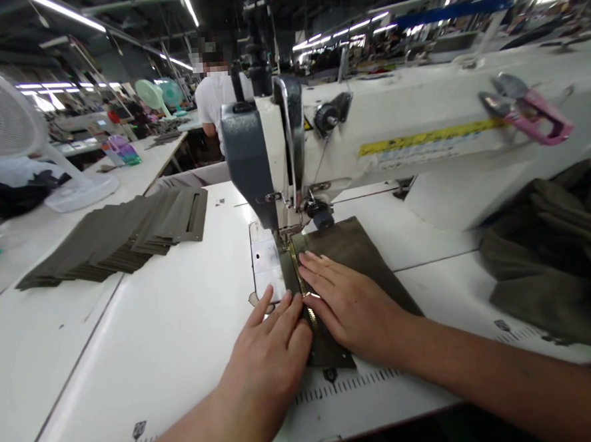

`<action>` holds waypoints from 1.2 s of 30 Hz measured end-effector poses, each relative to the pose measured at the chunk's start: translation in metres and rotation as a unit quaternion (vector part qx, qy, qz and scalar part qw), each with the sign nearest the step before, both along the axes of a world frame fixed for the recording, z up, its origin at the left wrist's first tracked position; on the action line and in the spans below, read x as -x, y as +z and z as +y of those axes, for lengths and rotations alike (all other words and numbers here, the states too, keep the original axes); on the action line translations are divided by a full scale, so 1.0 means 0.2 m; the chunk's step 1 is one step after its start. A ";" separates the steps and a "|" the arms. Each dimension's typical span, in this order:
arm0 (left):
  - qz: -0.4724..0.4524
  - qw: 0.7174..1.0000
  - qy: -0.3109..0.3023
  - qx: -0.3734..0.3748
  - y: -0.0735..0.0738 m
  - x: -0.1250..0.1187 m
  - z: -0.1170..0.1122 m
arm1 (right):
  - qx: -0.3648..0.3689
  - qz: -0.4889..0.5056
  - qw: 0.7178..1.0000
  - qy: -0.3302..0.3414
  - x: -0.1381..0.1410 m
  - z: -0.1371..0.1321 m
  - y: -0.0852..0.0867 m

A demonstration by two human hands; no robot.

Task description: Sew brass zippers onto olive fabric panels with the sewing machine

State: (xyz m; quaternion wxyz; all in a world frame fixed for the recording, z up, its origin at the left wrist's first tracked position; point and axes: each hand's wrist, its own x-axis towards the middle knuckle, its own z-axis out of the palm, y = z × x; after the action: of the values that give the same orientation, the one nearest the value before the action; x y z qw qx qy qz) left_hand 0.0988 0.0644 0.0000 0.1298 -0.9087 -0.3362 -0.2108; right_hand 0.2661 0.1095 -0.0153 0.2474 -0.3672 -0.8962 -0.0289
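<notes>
A dark olive fabric panel point(360, 247) lies under the needle of the white sewing machine point(284, 141). Along its left part runs a brass-toothed zipper point(312, 318) with a metal slider between my hands. My right hand point(358, 304) rests flat on the panel, fingers stretched toward the presser foot point(285, 243) and thumb beside the zipper slider. On the panel's left edge, my left hand point(273, 352) lies with fingertips pressed down beside the zipper, one finger spread over the metal needle plate point(267, 263). Neither hand grips anything that I can see.
At left, a row of overlapping olive pieces point(126, 231) lies on the table. A white fan point(66, 168) stands behind it. Pink-handled snips point(539, 116) are on the machine arm. Bunched olive fabric point(552, 252) sits at right. A person in white point(212, 99) is beyond.
</notes>
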 end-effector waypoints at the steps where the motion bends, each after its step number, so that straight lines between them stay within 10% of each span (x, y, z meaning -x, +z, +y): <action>1: 0.005 1.000 -0.001 0.002 0.00 0.00 0.01 | 0.001 -0.001 1.000 -0.001 0.00 0.01 0.00; 36: -0.057 0.996 0.019 0.059 -0.01 0.05 0.35 | 0.050 0.091 0.994 -0.042 0.06 0.34 -0.01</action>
State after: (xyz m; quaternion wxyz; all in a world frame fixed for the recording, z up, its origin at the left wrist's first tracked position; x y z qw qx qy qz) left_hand 0.0885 0.1341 -0.0010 0.0603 -0.8949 -0.3718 -0.2395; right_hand 0.2550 0.1780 -0.0183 0.3079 -0.4177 -0.8539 0.0391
